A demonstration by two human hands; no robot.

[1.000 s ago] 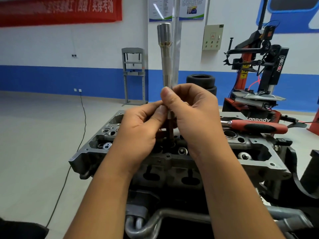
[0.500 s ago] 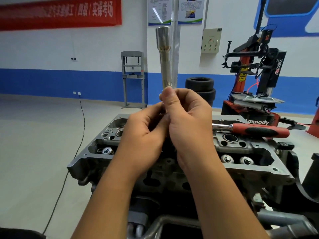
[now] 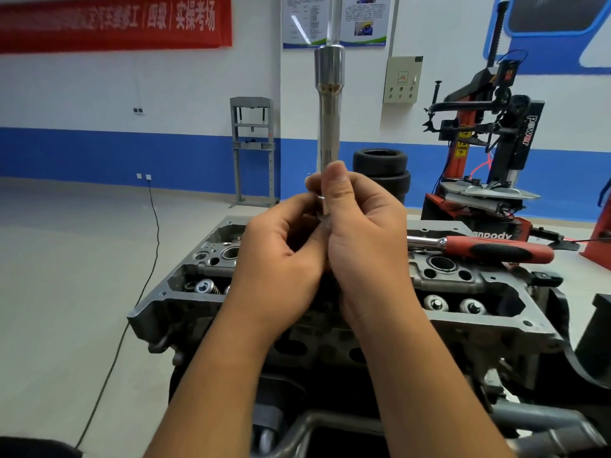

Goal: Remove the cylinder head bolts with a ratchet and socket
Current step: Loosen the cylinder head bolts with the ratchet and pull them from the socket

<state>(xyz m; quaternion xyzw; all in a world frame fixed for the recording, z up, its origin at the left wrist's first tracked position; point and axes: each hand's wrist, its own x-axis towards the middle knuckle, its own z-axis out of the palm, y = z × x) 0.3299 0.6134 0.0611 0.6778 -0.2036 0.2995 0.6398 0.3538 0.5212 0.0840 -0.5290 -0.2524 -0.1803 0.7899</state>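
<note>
A long silver socket extension (image 3: 328, 107) stands upright above the grey cylinder head (image 3: 158, 309), its wide end on top. My right hand (image 3: 363, 236) grips its lower shaft, thumb pointing up. Beside it, my left hand (image 3: 281, 259) pinches the same shaft from the left. The lower end of the extension and whatever it sits on are hidden behind my fingers. A red-handled ratchet (image 3: 489, 249) lies on the head's far right side, touched by neither hand.
Valve springs (image 3: 206, 287) and open bores show in the head. A tyre changer (image 3: 489, 153) stands at the back right, stacked tyres (image 3: 382, 170) behind the head, a grey press frame (image 3: 253, 150) by the wall. A black cable (image 3: 145, 276) runs along the floor at left.
Both hands have risen along the shaft and closed together, lifting away from the head. The extension stays upright. The ratchet has not moved.
</note>
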